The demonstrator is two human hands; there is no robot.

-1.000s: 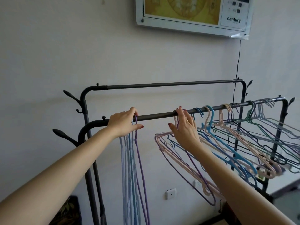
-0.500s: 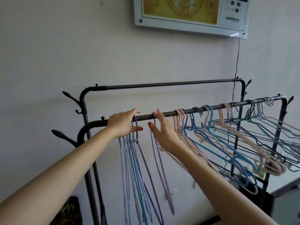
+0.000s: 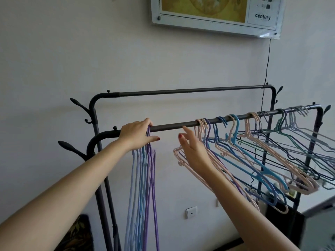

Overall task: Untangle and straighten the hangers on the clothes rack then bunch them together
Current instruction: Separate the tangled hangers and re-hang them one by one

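Since half a second ago: purple hanger now in the bunch [image 3: 143, 187], right hand [image 3: 192, 148] back toward the pink hangers [image 3: 201, 124]. Left hand [image 3: 136, 135] curled over the rail [image 3: 172, 126], pinching the bunch's hooks. Right hand's fingers spread, gripping nothing, just beside the pink ones. Remaining hangers [image 3: 272, 151] splayed and tangled rightward along the rail.

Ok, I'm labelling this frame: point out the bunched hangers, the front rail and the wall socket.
bunched hangers [image 3: 143, 178]: head view, hanging wires.
front rail [image 3: 172, 126]: head view, bare stretch between hands.
wall socket [image 3: 191, 212]: head view, plate centre.
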